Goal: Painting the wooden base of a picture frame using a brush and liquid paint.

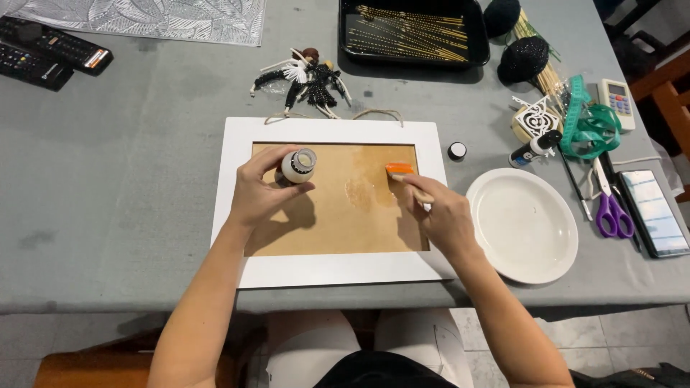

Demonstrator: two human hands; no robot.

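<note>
White frame (330,269) with brown backing at frame centre, left hand (260,192) clenched around small open bottle (296,167) — right hand (440,215) pinching orange-tipped brush (402,174) on the wet patch (359,192), white plate (522,224) just right.

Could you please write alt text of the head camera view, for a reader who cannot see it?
A person's right hand presses an orange-tipped brush on the brown board inside a white rectangular picture frame, beside a wet shiny patch, while the left hand holds a small open white bottle. A round white plate and purple-handled scissors lie right of the frame on the grey tablecloth.
</note>
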